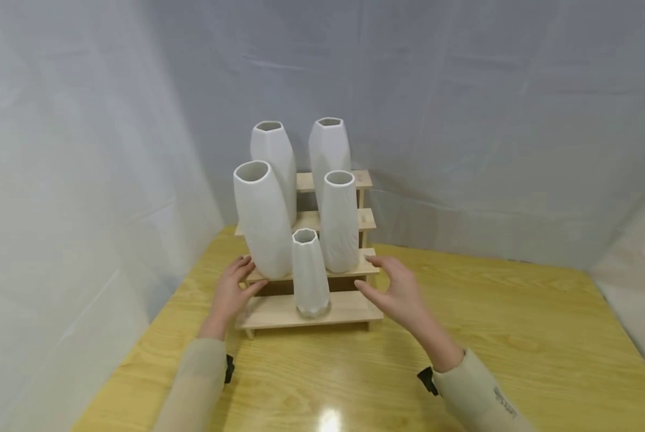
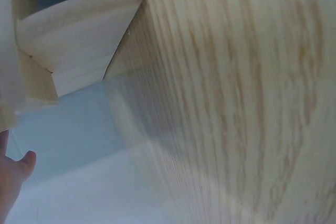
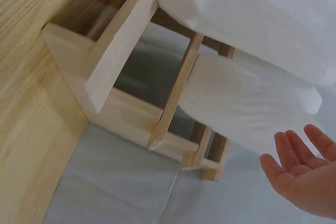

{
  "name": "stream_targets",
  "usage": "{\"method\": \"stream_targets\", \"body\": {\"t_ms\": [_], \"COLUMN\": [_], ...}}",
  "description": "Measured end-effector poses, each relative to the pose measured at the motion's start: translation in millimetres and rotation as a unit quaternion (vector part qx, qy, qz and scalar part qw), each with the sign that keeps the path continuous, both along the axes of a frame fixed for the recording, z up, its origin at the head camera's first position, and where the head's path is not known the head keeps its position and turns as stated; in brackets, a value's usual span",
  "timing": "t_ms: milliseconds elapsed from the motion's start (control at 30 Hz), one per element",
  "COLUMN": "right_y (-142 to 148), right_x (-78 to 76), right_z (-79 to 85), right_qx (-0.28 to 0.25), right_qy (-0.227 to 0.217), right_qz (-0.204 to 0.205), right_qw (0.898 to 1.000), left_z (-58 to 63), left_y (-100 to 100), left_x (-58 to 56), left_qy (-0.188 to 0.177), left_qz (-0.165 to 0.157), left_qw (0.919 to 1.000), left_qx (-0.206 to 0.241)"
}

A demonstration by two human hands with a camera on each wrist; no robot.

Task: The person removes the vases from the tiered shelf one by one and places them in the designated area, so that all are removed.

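Note:
A stepped wooden stand [image 1: 349, 303] carries several white vases. A small fluted vase [image 1: 309, 273] stands on its lowest step. One step up are a wide white vase [image 1: 263, 219] at left and a slimmer vase [image 1: 339, 222] at right. Beside the stand's left end is my left hand [image 1: 230, 294], thumb and fingers spread; whether it touches the stand or wide vase I cannot tell. My right hand [image 1: 400, 294], likewise spread, is at the right end and holds nothing. The right wrist view shows its relaxed fingers [image 3: 286, 150] near a vase.
Two tall faceted vases [image 1: 272, 150] [image 1: 330, 147] stand farther back on the stand. Under everything is a yellow wood-grain table [image 1: 495, 336]. Pale sheeting [image 1: 462, 150] hangs behind and at both sides. A dark strap piece [image 1: 428, 380] shows at the right wrist.

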State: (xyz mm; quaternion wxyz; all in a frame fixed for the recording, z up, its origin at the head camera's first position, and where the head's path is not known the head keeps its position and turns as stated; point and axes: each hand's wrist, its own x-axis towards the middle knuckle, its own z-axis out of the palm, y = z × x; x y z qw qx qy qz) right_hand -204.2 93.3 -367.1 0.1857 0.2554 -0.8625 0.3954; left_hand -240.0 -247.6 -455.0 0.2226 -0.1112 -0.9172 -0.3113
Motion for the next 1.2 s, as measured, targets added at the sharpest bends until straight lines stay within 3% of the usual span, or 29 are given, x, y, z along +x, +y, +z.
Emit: {"method": "stream_targets", "body": {"t_ms": [267,633,867,1000,1200], "right_y": [-25.0,-52.9,-66.6,-72.1,-74.9], "right_x": [-10.2,-24.6,-28.9,-26.5,-8.6], "right_z": [8.4,7.0,3.7,4.2,22.9], "right_qx": [-0.061,-0.147,-0.156,-0.159,-0.163], "right_qy": [-0.036,-0.115,-0.129,-0.151,-0.159], "right_qz": [0.05,0.119,0.119,0.124,0.12], "right_qw": [0.996,0.975,0.972,0.968,0.966], "left_z": [-1.8,-11.4,-12.3,-14.0,-16.0], "left_y": [2.5,5.7,9.3,10.3,11.9], "left_x": [-0.7,-0.6,-0.1,2.7,2.3], "left_qy": [0.005,0.04,0.039,0.026,0.022], "left_qz": [0.011,0.039,0.048,0.051,0.05], "left_qw": [0.9991,0.9968,0.9959,0.9956,0.9942], "left_qx": [0.04,0.058,0.066,0.075,0.092]}}
